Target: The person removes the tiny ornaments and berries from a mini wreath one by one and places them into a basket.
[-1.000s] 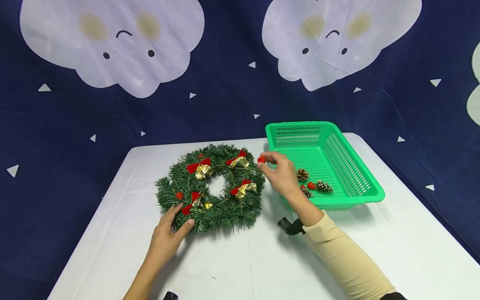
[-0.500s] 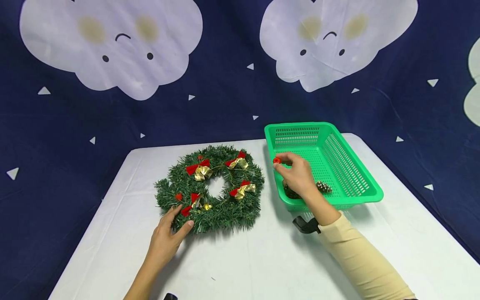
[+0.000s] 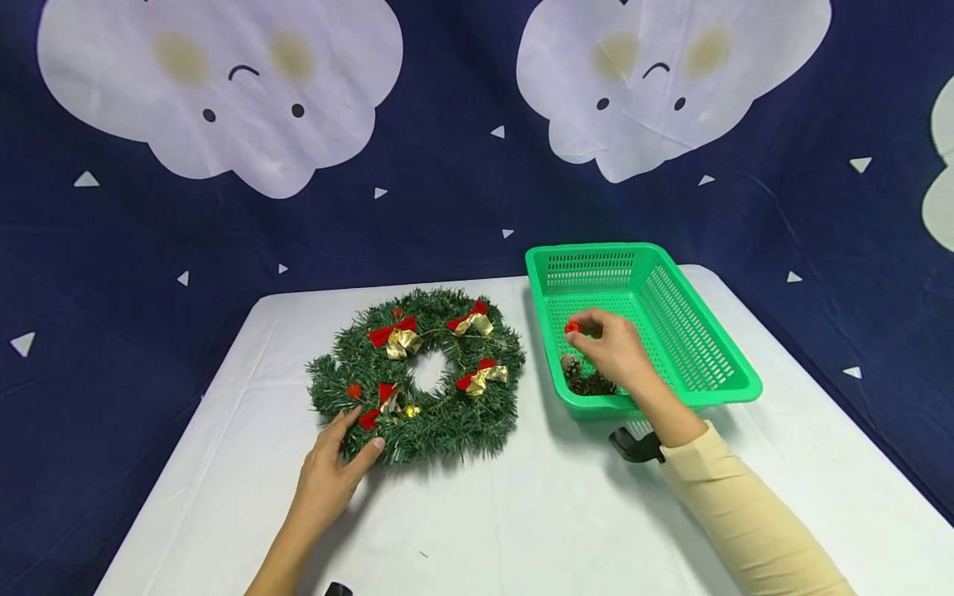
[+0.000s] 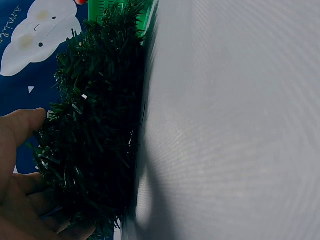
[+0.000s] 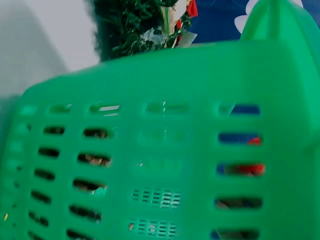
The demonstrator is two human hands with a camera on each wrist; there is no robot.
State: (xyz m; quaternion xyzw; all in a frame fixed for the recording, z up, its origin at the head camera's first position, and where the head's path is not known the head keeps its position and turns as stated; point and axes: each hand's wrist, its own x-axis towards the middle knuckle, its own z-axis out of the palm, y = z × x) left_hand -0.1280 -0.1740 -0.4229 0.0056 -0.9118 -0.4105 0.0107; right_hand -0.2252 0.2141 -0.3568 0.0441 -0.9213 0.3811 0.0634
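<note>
A green wreath [image 3: 455,430] with red and gold bows lies on the white table. At its near left edge my left hand [image 3: 328,472] holds it, thumb and fingers on either side of the rim; the left wrist view shows the fingers [image 4: 42,200] partly buried in the needles of the wreath [image 4: 95,115]. My right hand [image 3: 614,348] pinches a small red berry-like ornament [image 3: 571,328] between thumb and forefinger, over the green basket [image 3: 715,331]. Pine cones [image 3: 589,382] lie in the basket's near left corner. In the right wrist view the basket wall [image 5: 165,75] hides most of this hand.
The basket stands right of the wreath, with a gap of white tablecloth [image 3: 462,530] between them. A black mount [image 3: 636,445] juts from the right wrist near the basket's front rim. Behind the table hangs a dark blue cloth [image 3: 447,165] with clouds.
My right hand has moved right with the red ornament, from beside the wreath to over the inside of the basket. My left hand has stayed on the wreath.
</note>
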